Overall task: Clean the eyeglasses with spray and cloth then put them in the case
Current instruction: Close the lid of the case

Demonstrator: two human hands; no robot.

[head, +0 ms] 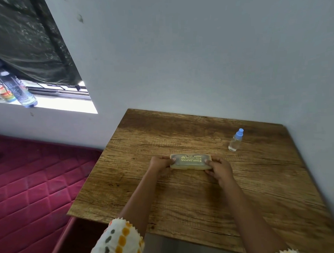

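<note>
Curled fingers (172, 159) of the left hand (160, 162) and right hand (219, 169) pinch the two short ends of the case (190, 161), thumbs on its lid. The case is a rounded oblong of cloudy, yellowish plastic with gold print, lying flat mid-table. The table (184, 205) is rough-grained brown wood. Near its far right corner stands a small clear bottle (235, 141) with a blue cap. Off the left edge lies a quilted maroon mattress (32, 187).

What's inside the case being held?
The case looks closed, gripped at its ends by the left hand and right hand. Its cloudy lid shows only gold print; contents are hidden.
</note>
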